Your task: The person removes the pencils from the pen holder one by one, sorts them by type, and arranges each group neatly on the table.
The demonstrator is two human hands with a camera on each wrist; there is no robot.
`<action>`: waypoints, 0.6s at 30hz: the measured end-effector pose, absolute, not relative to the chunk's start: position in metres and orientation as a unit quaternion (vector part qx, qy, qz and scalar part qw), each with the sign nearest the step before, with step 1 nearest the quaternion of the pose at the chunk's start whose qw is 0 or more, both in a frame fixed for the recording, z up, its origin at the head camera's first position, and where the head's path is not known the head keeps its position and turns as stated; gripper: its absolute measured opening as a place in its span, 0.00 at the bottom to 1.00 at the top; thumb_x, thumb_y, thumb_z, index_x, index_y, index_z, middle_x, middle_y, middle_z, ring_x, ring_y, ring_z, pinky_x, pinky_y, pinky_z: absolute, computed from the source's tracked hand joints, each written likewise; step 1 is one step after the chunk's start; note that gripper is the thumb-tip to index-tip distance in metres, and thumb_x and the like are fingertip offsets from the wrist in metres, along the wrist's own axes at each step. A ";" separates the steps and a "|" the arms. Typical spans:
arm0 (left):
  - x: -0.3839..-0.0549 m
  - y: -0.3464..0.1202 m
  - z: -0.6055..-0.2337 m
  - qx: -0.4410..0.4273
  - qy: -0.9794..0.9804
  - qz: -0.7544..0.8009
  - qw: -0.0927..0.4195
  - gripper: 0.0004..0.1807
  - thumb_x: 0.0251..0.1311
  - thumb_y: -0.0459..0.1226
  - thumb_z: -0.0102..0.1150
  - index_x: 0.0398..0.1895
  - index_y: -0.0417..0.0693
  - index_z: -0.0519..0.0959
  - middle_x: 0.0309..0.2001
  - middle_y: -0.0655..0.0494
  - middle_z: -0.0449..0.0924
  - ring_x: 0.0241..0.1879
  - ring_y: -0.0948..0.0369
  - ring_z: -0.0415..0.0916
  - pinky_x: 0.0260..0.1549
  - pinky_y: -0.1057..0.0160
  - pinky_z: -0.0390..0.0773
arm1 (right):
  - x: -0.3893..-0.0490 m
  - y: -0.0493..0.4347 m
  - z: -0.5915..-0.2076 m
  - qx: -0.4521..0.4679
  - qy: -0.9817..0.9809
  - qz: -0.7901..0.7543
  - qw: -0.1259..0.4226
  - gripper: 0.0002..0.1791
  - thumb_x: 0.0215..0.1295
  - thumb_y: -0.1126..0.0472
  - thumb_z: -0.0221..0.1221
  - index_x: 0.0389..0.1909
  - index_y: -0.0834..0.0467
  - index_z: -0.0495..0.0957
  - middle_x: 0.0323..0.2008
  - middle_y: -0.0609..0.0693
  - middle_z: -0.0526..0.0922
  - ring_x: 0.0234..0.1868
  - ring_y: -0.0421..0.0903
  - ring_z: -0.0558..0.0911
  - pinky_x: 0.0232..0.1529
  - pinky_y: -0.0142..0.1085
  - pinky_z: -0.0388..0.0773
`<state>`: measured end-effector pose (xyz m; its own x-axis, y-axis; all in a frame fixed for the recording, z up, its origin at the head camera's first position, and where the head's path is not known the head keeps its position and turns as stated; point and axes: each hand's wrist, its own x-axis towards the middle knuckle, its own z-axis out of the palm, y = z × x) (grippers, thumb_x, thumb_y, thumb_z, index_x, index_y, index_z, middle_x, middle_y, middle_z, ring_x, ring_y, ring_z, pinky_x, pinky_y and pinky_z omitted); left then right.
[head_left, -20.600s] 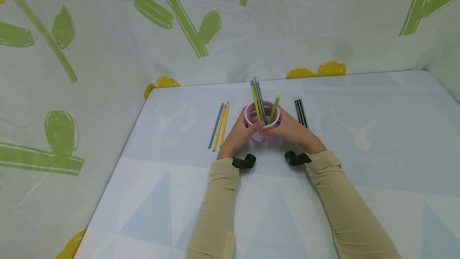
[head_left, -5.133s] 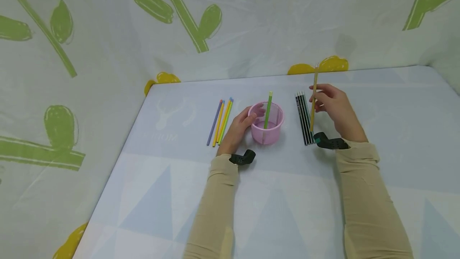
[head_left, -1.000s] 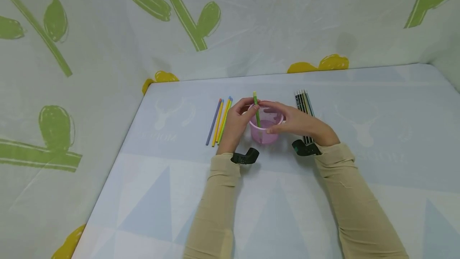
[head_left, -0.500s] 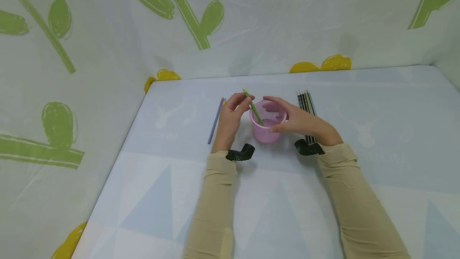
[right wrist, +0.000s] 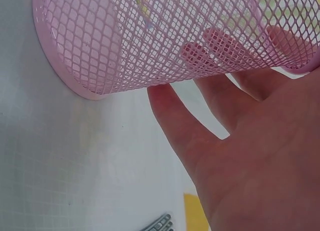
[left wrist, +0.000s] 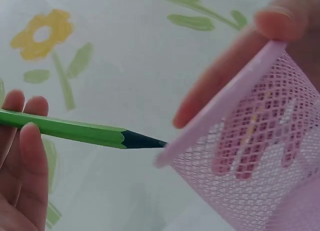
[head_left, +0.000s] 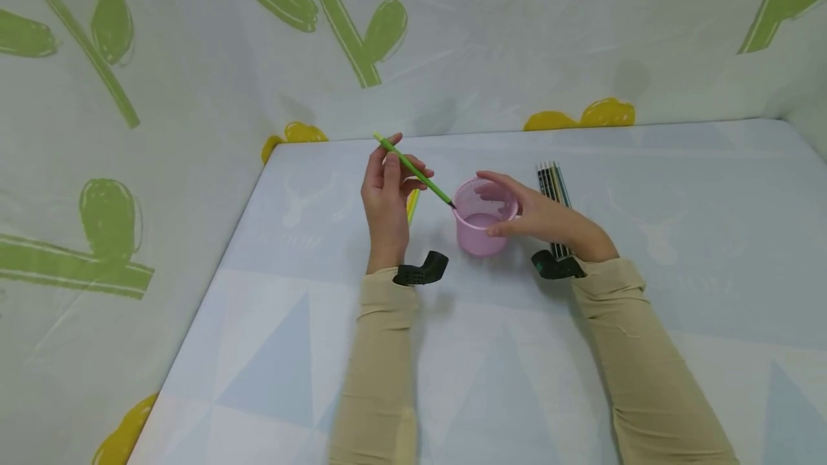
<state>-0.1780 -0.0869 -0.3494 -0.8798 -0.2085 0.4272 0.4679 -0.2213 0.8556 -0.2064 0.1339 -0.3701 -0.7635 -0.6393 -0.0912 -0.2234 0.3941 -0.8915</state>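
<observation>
A green pencil (head_left: 423, 176) is pinched in my left hand (head_left: 385, 210), slanting down to the right. Its dark sharpened point is at the rim of a pink mesh pencil cup (head_left: 479, 241); whether they touch I cannot tell. My right hand (head_left: 549, 219) grips the cup from its right side, thumb in front and fingers behind. No pencil shows inside the cup. In the left wrist view the green pencil (left wrist: 85, 132) points at the tilted-looking cup rim (left wrist: 225, 98). In the right wrist view, fingers show through the mesh cup (right wrist: 150, 51).
Yellow and yellow-green pencils (head_left: 412, 205) lie on the table left of the cup, mostly hidden by my left hand. A row of several darker pencils (head_left: 554, 185) lies to the right, partly behind my right hand. A patterned cloth covers the table (head_left: 478, 379).
The cup held several pencils earlier; rows at both sides have grown. Within the last second my left hand has drawn the green pencil out of the cup, up and to the left.
</observation>
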 end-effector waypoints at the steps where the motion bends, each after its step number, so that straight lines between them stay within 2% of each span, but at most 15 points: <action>1: -0.178 -0.088 -0.348 -0.116 -0.585 -0.772 0.219 0.16 0.66 0.40 0.41 0.55 0.49 0.69 0.31 0.46 0.74 0.32 0.51 0.77 0.30 0.62 0.76 | -0.204 0.133 -0.367 -0.268 0.806 -0.482 0.218 0.45 0.51 0.55 0.62 0.67 0.42 0.47 0.62 0.50 0.60 0.63 0.48 0.57 0.56 0.54 0.59; 6: -0.177 -0.094 -0.342 -0.129 -0.586 -0.772 0.210 0.18 0.65 0.35 0.42 0.58 0.53 0.68 0.32 0.46 0.71 0.33 0.51 0.74 0.30 0.65 0.73 | -0.197 0.131 -0.355 -0.261 0.808 -0.481 0.218 0.45 0.52 0.57 0.62 0.67 0.45 0.47 0.62 0.52 0.60 0.63 0.50 0.56 0.57 0.53 0.60; 11: -0.177 -0.103 -0.345 -0.085 -0.612 -0.762 0.195 0.21 0.63 0.30 0.43 0.59 0.51 0.65 0.36 0.46 0.73 0.36 0.47 0.72 0.29 0.64 0.71 | -0.196 0.131 -0.354 -0.258 0.808 -0.481 0.221 0.45 0.52 0.57 0.61 0.68 0.46 0.47 0.63 0.53 0.59 0.63 0.50 0.56 0.57 0.53 0.60; 18: -0.178 -0.110 -0.351 -0.009 -0.654 -0.734 0.184 0.13 0.61 0.31 0.48 0.49 0.42 0.65 0.40 0.44 0.77 0.35 0.50 0.73 0.27 0.63 0.69 | -0.197 0.131 -0.355 -0.258 0.803 -0.489 0.222 0.45 0.52 0.58 0.62 0.67 0.45 0.47 0.63 0.51 0.59 0.63 0.49 0.55 0.57 0.52 0.59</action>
<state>-0.1780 -0.1101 -0.3511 -0.9322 -0.2577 0.2543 0.2821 -0.0767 0.9563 -0.1968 0.1313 -0.3552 -0.7683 -0.6314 -0.1054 -0.1963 0.3891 -0.9000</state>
